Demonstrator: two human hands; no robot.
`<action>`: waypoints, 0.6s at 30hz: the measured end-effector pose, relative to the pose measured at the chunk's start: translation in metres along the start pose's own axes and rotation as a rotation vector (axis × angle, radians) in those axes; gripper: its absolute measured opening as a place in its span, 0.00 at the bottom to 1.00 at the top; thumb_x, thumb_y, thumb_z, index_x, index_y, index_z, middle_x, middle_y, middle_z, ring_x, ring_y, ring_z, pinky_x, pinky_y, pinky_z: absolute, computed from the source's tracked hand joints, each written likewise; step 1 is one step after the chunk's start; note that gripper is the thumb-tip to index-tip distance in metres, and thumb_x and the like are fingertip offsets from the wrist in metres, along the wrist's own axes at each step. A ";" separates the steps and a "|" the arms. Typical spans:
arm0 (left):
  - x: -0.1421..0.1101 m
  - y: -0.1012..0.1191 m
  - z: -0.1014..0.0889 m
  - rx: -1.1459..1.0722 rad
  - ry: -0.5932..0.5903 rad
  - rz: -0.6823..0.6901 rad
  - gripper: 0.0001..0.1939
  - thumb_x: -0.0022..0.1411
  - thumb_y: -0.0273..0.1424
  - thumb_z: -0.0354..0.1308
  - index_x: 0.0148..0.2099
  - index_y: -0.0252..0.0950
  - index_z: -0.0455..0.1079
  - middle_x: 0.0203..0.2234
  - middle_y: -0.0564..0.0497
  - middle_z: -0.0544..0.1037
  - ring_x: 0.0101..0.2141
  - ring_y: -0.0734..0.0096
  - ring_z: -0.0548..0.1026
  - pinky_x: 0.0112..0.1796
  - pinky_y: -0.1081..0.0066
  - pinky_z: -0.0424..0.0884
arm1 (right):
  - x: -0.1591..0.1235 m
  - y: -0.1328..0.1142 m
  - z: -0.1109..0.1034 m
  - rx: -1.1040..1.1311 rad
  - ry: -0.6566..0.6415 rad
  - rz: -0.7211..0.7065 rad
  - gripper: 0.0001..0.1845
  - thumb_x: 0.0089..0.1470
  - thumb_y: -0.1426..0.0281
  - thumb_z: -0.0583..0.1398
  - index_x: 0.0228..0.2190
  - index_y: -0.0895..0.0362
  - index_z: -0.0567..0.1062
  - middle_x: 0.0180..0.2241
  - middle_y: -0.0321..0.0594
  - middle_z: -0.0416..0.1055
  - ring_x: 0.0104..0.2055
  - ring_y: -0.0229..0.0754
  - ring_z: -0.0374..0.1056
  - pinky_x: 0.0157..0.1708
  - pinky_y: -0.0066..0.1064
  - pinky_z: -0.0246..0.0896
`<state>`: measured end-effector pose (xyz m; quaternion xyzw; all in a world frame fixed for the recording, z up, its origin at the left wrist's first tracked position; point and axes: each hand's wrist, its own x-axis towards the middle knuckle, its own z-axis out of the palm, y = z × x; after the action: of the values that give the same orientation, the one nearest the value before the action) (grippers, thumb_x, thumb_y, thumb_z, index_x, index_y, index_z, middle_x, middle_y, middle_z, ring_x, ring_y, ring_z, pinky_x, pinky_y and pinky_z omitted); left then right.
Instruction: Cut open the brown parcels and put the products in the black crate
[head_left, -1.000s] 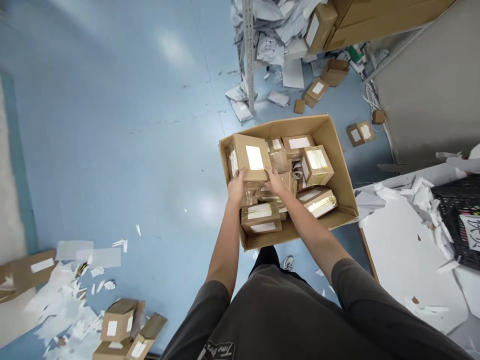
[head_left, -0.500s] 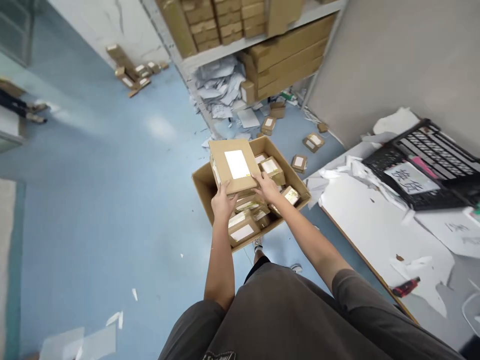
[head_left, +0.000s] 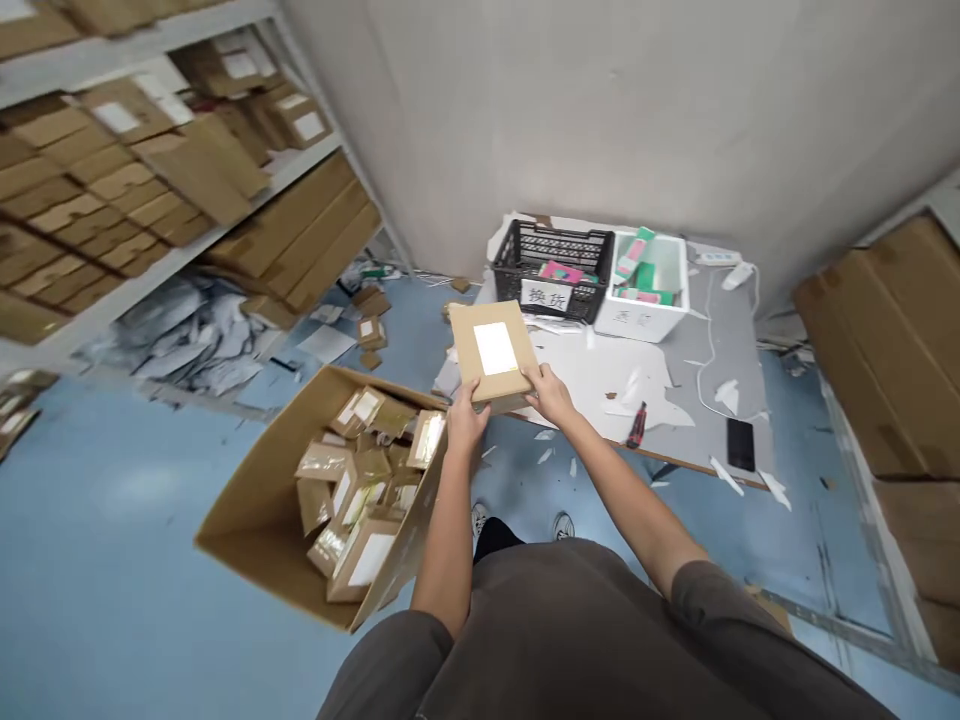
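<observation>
A brown cardboard box (head_left: 463, 345) with a white label (head_left: 496, 349) on top is held out in front of me, close to the table's near edge. My left hand (head_left: 468, 418) grips its near left corner, and my right hand (head_left: 551, 395) grips the near right corner. The fingers under the box are partly hidden. Left of my arm stands a large open carton (head_left: 251, 530) with several small taped boxes inside, many with white labels.
On the table (head_left: 720, 345) are a black crate (head_left: 517, 278), a white bin (head_left: 637, 320), a red utility knife (head_left: 637, 425), a phone (head_left: 740, 444) and paper scraps. Shelving (head_left: 225, 235) with stacked boxes is at left; tall cartons (head_left: 877, 350) stand at right.
My view and body have turned right, from the large carton toward the table. The labelled box has come along in both hands, away from above the carton, which now lies to my left.
</observation>
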<state>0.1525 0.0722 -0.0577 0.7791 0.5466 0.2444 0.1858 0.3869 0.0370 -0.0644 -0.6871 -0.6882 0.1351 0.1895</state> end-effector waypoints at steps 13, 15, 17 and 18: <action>0.081 0.001 0.188 -0.158 -0.481 0.191 0.32 0.66 0.24 0.62 0.70 0.41 0.64 0.66 0.42 0.72 0.67 0.57 0.71 0.65 0.56 0.71 | -0.032 0.126 0.074 0.021 0.029 0.568 0.30 0.61 0.74 0.66 0.63 0.53 0.70 0.53 0.49 0.66 0.53 0.51 0.68 0.52 0.39 0.70; 0.083 -0.020 0.203 -0.148 -0.526 0.171 0.32 0.64 0.20 0.61 0.69 0.40 0.66 0.66 0.40 0.72 0.67 0.56 0.70 0.65 0.55 0.71 | -0.027 0.124 0.098 0.021 -0.010 0.621 0.30 0.60 0.75 0.65 0.62 0.52 0.71 0.53 0.48 0.66 0.52 0.51 0.68 0.50 0.39 0.72; 0.084 -0.039 0.209 -0.133 -0.572 0.166 0.33 0.64 0.19 0.58 0.70 0.39 0.66 0.67 0.39 0.71 0.67 0.55 0.70 0.65 0.54 0.71 | -0.024 0.121 0.114 0.021 -0.034 0.661 0.32 0.60 0.77 0.64 0.64 0.52 0.69 0.55 0.50 0.66 0.53 0.52 0.68 0.49 0.40 0.73; 0.084 -0.047 0.210 -0.132 -0.599 0.176 0.34 0.64 0.19 0.57 0.71 0.39 0.65 0.67 0.39 0.70 0.68 0.54 0.70 0.65 0.54 0.71 | -0.023 0.119 0.118 0.022 -0.038 0.677 0.34 0.60 0.77 0.63 0.66 0.52 0.68 0.56 0.51 0.66 0.54 0.53 0.68 0.50 0.40 0.73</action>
<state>0.2632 0.1627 -0.2397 0.8469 0.3810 0.0543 0.3669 0.4404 0.0252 -0.2250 -0.8720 -0.4227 0.2107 0.1283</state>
